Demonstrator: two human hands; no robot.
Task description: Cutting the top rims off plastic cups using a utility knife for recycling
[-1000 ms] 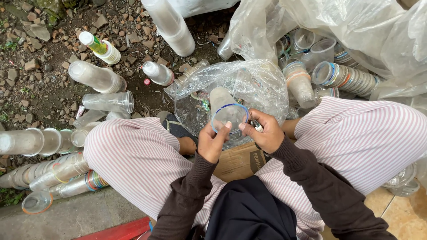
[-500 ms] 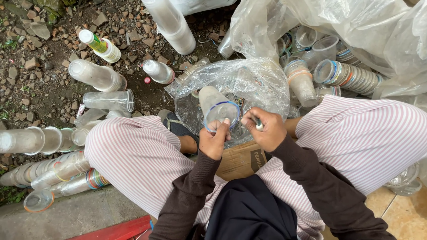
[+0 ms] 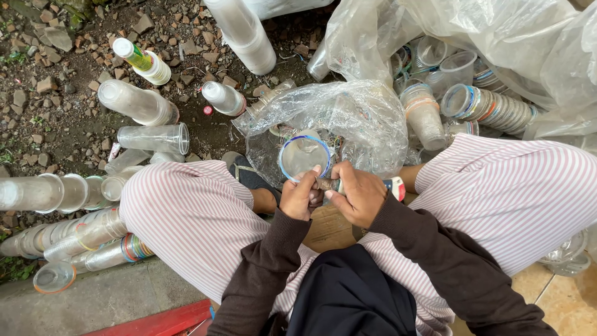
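At the centre of the frame, a clear plastic cup (image 3: 304,155) with a blue rim is gripped by the left hand (image 3: 300,198). A small knife-like tool (image 3: 364,184) is clasped in the right hand (image 3: 356,194), just right of the cup. Stacked cups (image 3: 68,193) are laid at the left.

both hands (image 3: 336,194) grip a clear plastic cup (image 3: 304,155) and a small knife (image 3: 367,185) above striped knees

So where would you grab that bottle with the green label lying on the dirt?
Grip the bottle around its middle, from above. It lies flat on stony ground, cap pointing up-left, with open space along both long sides, so fingers can close across its round body.
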